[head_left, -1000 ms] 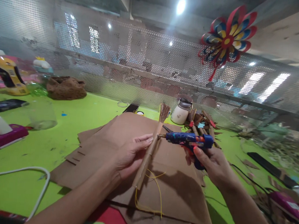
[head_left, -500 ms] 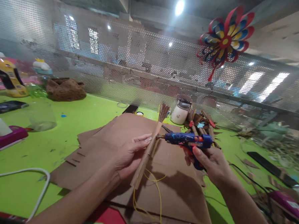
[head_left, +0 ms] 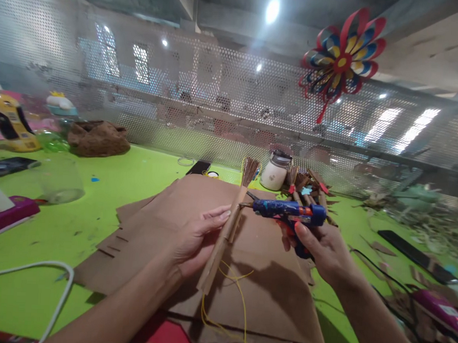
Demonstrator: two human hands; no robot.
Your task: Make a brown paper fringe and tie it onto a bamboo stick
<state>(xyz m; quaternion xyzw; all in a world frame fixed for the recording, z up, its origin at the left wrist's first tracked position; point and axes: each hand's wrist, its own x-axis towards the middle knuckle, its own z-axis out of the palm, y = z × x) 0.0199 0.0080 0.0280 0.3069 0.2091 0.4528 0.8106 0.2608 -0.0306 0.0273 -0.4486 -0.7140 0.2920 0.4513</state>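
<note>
Brown tube (head_left: pixel 221 247) shifted left at its lower end, left hand (head_left: pixel 196 238) gripping it, right hand (head_left: pixel 327 249) grasping glue gun (head_left: pixel 276 209) over cardboard's (head_left: pixel 173 204) right edge

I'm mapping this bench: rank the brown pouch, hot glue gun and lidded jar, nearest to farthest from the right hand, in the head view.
1. Hot glue gun: held in the right hand.
2. Lidded jar: farther back, slightly left.
3. Brown pouch: far left.
</note>
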